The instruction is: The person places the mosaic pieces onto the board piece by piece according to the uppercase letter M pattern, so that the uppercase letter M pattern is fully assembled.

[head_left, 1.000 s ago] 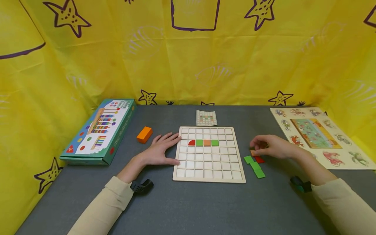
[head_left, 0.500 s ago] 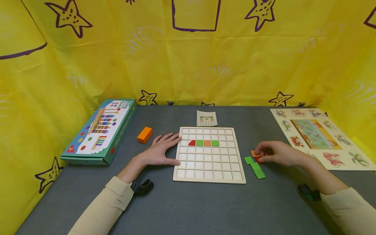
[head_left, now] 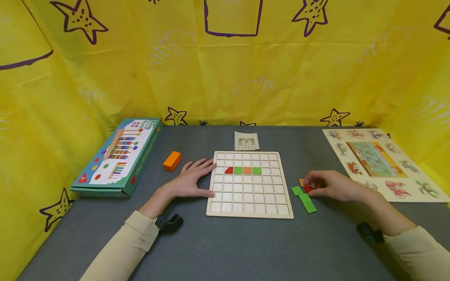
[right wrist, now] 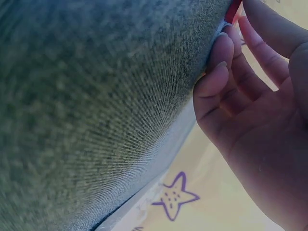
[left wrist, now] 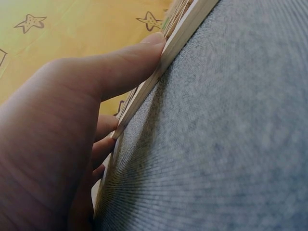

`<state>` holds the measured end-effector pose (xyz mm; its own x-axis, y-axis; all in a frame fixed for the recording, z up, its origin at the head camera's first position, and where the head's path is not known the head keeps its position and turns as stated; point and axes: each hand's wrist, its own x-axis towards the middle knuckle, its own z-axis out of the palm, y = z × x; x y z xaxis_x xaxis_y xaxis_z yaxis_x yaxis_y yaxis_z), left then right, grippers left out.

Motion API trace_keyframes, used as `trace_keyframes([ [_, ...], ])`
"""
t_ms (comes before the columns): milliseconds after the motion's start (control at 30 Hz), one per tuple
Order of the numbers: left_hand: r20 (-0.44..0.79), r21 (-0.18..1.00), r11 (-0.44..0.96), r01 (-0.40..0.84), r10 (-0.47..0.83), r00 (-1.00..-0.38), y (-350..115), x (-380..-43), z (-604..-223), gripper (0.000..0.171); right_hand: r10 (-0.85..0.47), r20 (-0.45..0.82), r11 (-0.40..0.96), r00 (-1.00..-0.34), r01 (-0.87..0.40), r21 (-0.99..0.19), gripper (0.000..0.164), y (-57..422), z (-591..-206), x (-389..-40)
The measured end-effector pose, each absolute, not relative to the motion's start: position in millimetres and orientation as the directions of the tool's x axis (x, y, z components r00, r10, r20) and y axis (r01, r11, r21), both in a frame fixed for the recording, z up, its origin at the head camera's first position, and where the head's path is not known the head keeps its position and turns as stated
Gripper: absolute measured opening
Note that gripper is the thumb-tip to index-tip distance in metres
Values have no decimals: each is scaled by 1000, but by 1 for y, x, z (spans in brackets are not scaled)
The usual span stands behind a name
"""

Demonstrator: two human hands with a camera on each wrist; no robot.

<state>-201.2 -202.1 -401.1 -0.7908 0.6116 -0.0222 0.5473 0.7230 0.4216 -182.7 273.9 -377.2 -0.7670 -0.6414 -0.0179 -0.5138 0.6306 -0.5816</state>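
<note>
My left hand (head_left: 191, 179) rests at the left edge of a wooden grid board (head_left: 246, 215), thumb and fingers spread along its rim; in the left wrist view, the thumb (left wrist: 130, 62) lies on the board's edge. One row of the grid holds a red rounded tile (head_left: 229, 170), a green tile (head_left: 238, 170), an orange tile (head_left: 247, 170) and another green tile (head_left: 257, 170). To the right of the board, my right hand (head_left: 328, 185) pinches a loose red tile (head_left: 307, 189) between thumb and fingers. Beside it lie a partly covered orange tile (head_left: 301, 182) and several green tiles (head_left: 305, 198).
Behind the board lies a small pattern card (head_left: 246, 141). An orange block (head_left: 172, 161) and a boxed ring game (head_left: 119, 156) are on the left. A sea-animal puzzle board (head_left: 377, 187) lies at the right, beyond my right hand. Yellow cloth (head_left: 225, 86) hangs behind the grey table.
My right hand has shifted from the loose orange tile slightly down and right to the red one, uncovering part of the orange tile. The left hand has stayed at the board's edge.
</note>
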Motion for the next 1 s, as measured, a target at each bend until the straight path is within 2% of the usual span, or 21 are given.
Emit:
trace_keyframes([
  [200,-24,417,727,546,609,-792,-201,-201,-401,99,-633,-39,646,-773,-499,-578,19,273,-378,-181],
  [533,-35,413,734,540,605,-795,-203,-202,-403,101,-644,-7,634,-765,-528,-565,21,270,-377,-183],
  [1000,-31,415,732,540,604,-796,-203,-204,-405,100,-633,-56,663,-772,-504,-553,20,270,-376,-183],
])
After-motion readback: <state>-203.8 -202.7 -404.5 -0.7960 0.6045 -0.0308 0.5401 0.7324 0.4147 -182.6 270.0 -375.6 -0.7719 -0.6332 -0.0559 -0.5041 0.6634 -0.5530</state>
